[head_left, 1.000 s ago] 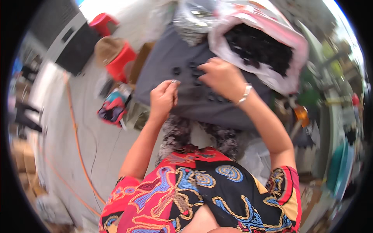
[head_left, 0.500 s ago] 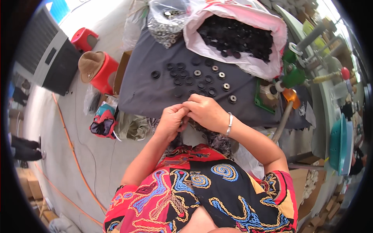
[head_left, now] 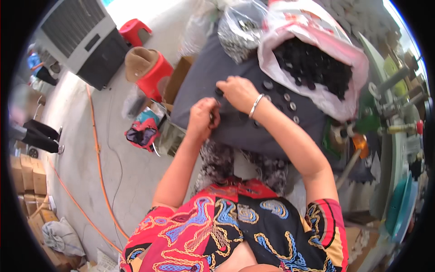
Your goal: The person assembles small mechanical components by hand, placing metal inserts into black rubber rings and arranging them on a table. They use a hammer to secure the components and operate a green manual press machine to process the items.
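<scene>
My right hand (head_left: 240,94) is over the dark grey cloth-covered table, thumb and fingertips pinched on a black ring (head_left: 219,91). My left hand (head_left: 204,119) is beside it, nearer my body, with fingers curled closed; what lies inside them is hidden. To the right of my right hand sit several black rings (head_left: 268,85), partly covered by the hand and forearm. Several round pieces with shiny metal centres (head_left: 292,106) lie in a loose line right of these. The picture is somewhat blurred.
A white sack (head_left: 312,97) of black pieces lies open at the back right, beside a clear bag (head_left: 240,38) of small metal parts. A green hand press (head_left: 367,124) stands at the right. Red stools (head_left: 154,79), a pink bag (head_left: 144,134) and an orange hose (head_left: 96,145) are at the left.
My hands, together before, have parted. The right one has moved forward onto a black ring at the group's left side; the left stays curled near the table edge. The view has shifted.
</scene>
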The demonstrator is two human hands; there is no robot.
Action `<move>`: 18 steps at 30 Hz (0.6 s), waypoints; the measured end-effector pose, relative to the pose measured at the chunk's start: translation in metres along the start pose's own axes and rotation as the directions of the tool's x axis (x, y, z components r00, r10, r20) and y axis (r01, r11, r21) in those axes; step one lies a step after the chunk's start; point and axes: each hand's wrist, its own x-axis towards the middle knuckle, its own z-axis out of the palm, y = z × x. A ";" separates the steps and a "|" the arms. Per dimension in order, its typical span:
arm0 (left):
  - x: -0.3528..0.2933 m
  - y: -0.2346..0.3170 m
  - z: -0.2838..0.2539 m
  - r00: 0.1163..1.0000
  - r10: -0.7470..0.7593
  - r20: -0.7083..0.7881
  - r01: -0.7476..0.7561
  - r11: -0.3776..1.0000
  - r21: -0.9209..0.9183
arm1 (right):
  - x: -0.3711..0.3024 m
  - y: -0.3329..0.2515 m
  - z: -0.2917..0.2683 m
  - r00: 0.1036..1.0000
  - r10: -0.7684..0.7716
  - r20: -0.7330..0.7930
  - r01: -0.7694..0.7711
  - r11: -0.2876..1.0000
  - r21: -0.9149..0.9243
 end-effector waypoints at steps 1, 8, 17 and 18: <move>-0.002 0.001 -0.002 0.999 0.036 0.035 -0.036 0.999 0.001 | 0.014 -0.008 0.009 1.000 -0.027 -0.012 0.026 0.997 -0.079; -0.004 -0.001 -0.011 0.991 -0.013 0.131 0.028 0.994 -0.110 | 0.035 -0.009 0.026 0.978 -0.094 0.184 0.104 0.994 -0.047; -0.005 -0.005 -0.011 0.969 0.028 0.246 0.020 0.981 -0.194 | 0.022 -0.011 0.025 0.996 -0.086 0.022 0.084 0.992 0.098; -0.003 -0.008 -0.012 0.968 0.035 0.249 0.015 0.980 -0.197 | 0.022 -0.011 0.021 0.990 -0.136 0.035 0.132 0.987 0.090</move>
